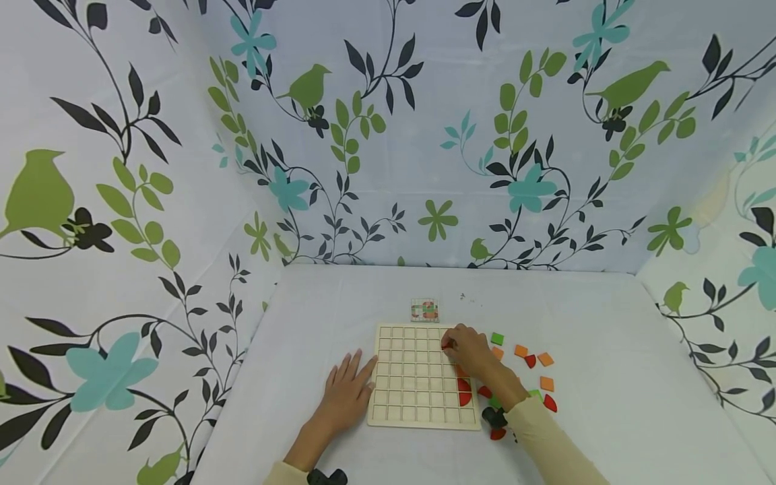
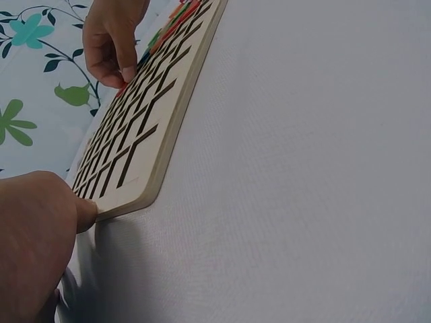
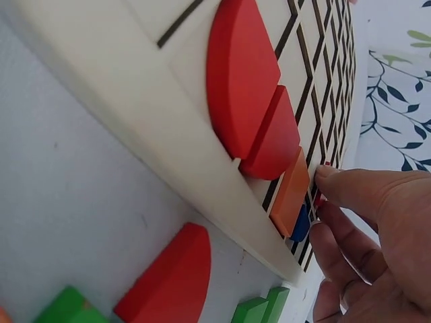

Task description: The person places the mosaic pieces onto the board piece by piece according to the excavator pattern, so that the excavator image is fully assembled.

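Observation:
A pale wooden grid board [image 1: 418, 426] lies on the white table. My left hand [image 1: 347, 394] rests at its left edge with fingers extended, and in the left wrist view the thumb [image 2: 86, 214] touches the board's corner. Over the upper right cells, my right hand [image 1: 473, 351] pinches a small red piece [image 3: 318, 199] between thumb and fingertips. Down the board's right column sit two red rounded pieces [image 1: 463, 392], an orange piece [image 3: 291, 192] and a blue piece [image 3: 301, 225], the last partly hidden by the orange one.
Right of the board lie loose orange squares [image 1: 547, 384], red quarter-round pieces [image 1: 550, 403] and green pieces [image 1: 497, 339]. A small pattern card [image 1: 424, 310] lies beyond the board's far edge. Patterned cloth [image 1: 388, 168] hangs at the back and both sides.

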